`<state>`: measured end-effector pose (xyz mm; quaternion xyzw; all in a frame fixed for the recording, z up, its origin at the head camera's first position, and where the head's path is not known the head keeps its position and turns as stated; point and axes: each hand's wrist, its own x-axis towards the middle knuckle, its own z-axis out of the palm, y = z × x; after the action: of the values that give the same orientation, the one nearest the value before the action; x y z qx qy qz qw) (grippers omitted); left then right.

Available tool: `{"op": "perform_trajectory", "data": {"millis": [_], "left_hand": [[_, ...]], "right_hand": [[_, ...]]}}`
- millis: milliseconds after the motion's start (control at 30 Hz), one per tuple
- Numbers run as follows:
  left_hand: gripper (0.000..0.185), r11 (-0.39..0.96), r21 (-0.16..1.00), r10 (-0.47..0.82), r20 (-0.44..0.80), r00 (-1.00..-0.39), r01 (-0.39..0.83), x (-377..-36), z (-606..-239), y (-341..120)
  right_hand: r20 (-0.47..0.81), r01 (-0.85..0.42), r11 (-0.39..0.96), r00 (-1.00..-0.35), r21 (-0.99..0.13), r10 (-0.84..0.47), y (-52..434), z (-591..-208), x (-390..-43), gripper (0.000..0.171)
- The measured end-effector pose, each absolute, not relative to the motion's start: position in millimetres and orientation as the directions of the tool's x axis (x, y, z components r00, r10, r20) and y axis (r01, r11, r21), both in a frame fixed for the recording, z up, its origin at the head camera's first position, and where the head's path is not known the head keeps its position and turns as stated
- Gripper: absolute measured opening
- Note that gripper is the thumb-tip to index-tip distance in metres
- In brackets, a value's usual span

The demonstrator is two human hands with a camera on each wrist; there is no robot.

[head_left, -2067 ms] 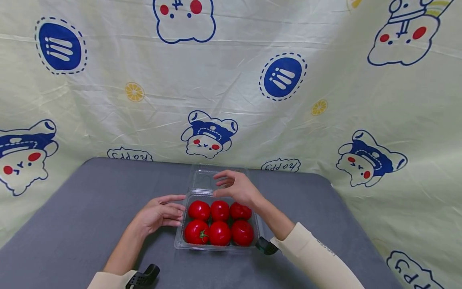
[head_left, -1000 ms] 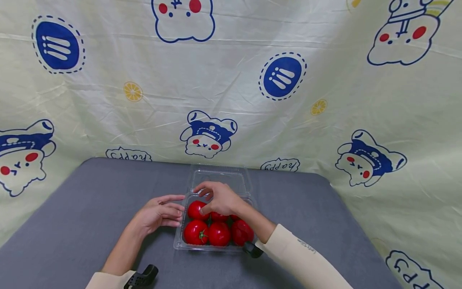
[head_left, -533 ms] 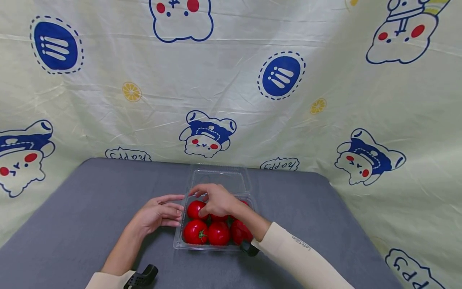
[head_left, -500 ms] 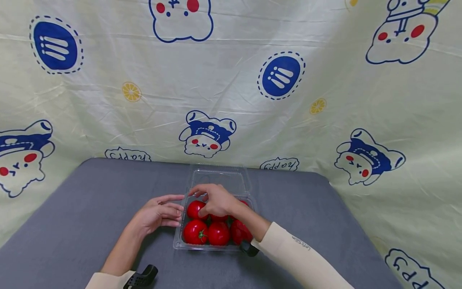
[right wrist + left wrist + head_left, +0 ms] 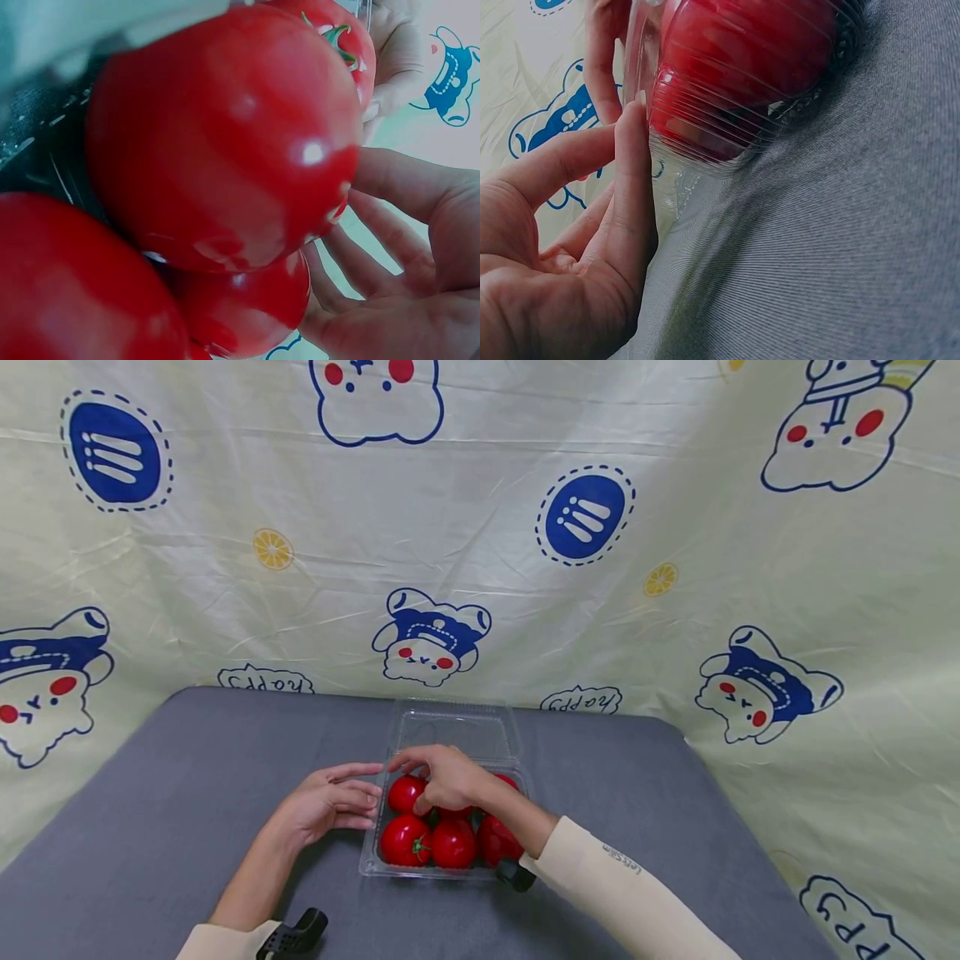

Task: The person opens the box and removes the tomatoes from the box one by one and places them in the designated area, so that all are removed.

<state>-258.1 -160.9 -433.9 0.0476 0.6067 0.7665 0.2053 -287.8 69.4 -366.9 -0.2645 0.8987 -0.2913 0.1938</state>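
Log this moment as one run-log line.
right hand: grips back-left tomato | left hand: fingers straight against clear tray | lid: open | surface: grey table

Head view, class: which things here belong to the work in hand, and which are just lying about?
In the work:
- right hand, on the far-left tomato
- left hand, fingers against the clear tray
- the other tomatoes
- open lid

Just there:
- grey table
- printed cloth
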Motion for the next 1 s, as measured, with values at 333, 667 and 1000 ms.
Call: {"op": "perform_trajectory", "data": {"millis": [333,667,1000], "left_hand": [[0.058,-0.179,0.953,0.375,-0.162,-0.913,-0.243,-257.7,-434.6,-160.6],[0.059,-0.178,0.952,0.367,-0.171,-0.914,-0.249,-257.6,-433.9,-160.5],[0.058,-0.193,0.946,0.373,-0.176,-0.911,-0.262,-258.4,-433.6,-160.4]], "right_hand": [[-0.244,-0.367,0.729,-0.775,-0.577,-0.583,66.5,-367.0,-290.5,0.061],[-0.267,-0.382,0.754,-0.77,-0.535,-0.58,63.9,-367.8,-291.6,0.061],[-0.259,-0.403,0.762,-0.772,-0.507,-0.58,63.9,-369.8,-292.0,0.06]]}}
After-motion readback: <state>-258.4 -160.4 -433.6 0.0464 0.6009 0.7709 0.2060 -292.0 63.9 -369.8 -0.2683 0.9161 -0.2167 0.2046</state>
